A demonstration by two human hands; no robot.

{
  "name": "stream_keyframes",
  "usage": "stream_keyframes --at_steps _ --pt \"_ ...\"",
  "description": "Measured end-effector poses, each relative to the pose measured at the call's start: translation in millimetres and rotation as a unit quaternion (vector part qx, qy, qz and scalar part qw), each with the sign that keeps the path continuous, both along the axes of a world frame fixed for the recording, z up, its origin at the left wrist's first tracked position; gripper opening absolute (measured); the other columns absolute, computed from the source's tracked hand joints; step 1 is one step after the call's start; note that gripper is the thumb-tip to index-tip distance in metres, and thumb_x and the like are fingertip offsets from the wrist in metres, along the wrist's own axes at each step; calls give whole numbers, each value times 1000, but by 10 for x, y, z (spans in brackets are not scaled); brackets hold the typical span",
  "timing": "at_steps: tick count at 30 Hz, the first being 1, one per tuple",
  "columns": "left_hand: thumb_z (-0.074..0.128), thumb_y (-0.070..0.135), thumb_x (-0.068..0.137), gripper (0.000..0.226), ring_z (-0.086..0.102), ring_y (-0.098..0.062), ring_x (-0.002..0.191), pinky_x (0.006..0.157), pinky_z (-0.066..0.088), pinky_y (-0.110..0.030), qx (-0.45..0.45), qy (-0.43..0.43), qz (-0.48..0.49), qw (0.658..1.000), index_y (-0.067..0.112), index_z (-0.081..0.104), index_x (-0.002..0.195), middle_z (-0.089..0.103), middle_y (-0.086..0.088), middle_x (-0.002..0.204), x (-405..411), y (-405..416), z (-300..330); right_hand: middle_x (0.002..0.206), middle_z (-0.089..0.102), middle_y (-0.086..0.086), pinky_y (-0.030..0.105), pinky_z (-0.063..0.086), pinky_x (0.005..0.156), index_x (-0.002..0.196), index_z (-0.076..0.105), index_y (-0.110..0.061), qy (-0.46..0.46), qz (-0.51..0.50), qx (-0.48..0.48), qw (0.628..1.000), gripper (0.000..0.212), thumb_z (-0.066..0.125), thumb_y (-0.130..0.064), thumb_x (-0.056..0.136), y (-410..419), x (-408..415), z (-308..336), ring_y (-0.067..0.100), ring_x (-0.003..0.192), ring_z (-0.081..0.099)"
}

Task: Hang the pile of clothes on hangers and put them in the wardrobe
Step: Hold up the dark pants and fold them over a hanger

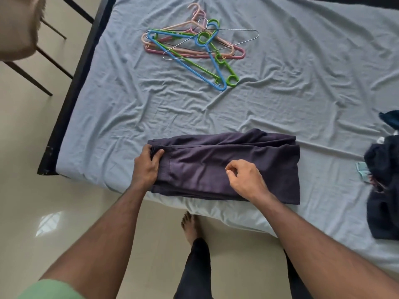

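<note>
- Purple garment [226,167]: folded flat on the bed [280,100], at the near edge, long axis running left-right across the person's front. Looks like trousers or joggers, ribbed band at the left end; can't confirm the type.
- Left hand [146,167]: grips the band end, thumb on top and fingers curled round the fabric edge. It's at the garment's far-left tip.
- Right hand [244,178]: over the garment's middle, fingers loosely curled, thumb near the index tip. Can't tell if it pinches any cloth or only rests on it.
- Hands are well apart along the long axis; the right-hand half of the garment is unsupported by either hand.
- Hangers [194,46]: tangled heap of plastic ones plus a wire one [216,43], further up the bed, straight beyond the garment and well apart from it. Roughly midway between both hands laterally; the right hand is the free one, so my guess is it does the reach.
- Remaining clothes pile [382,184]: dark items at the bed's right edge, near the garment's right end, not touching it.
- Wardrobe: not in view.
</note>
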State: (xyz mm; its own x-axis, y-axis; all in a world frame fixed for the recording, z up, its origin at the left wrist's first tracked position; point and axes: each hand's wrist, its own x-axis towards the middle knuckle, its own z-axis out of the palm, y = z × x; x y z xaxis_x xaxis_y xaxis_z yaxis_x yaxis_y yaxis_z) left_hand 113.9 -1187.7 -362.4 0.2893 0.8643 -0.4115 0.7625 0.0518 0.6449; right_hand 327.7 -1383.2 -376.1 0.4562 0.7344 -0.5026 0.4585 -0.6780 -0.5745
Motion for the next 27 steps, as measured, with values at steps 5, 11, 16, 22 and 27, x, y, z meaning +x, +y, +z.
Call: stream_keyframes --at_steps 5,11,16,22,27 --pt "53 34 104 23 58 -23 91 76 40 -31 -3 20 16 1000 11 51 107 61 -3 99 -219 166 -189 102 67 -6 41 54 90 102 70 -23 -5 14 -8 1000 13 60 -25 94 155 -20 -113 16 93 64" --pt "60 28 99 21 57 -34 90 81 47 -48 57 87 30 994 12 47 104 58 -11 95 -415 235 -385 109 67 -6 43 53 94 108 69 -23 -5 30 -26 999 17 60 -25 94 209 -37 -218 17 101 64" --pt "71 41 89 35 56 -32 98 85 45 -47 147 167 -218 950 14 59 108 58 -9 103 -358 0 -414 117 64 -6 42 50 99 120 65 -24 2 54 -53 997 26 63 -24 94 259 -128 -262 17 109 61" --pt "67 47 91 32 58 -23 97 88 48 -46 63 157 -198 965 22 57 109 59 1 103 -225 8 -366 124 63 -4 45 47 103 123 64 -24 -23 71 -52 996 30 62 -24 93 483 -176 -169 20 116 60" --pt "58 43 99 22 63 -21 85 76 49 -35 -8 64 -172 983 21 59 95 67 0 88 -14 324 -76 122 67 -3 45 46 104 121 66 -23 -51 51 -39 997 28 61 -24 93 869 -280 138 21 117 61"
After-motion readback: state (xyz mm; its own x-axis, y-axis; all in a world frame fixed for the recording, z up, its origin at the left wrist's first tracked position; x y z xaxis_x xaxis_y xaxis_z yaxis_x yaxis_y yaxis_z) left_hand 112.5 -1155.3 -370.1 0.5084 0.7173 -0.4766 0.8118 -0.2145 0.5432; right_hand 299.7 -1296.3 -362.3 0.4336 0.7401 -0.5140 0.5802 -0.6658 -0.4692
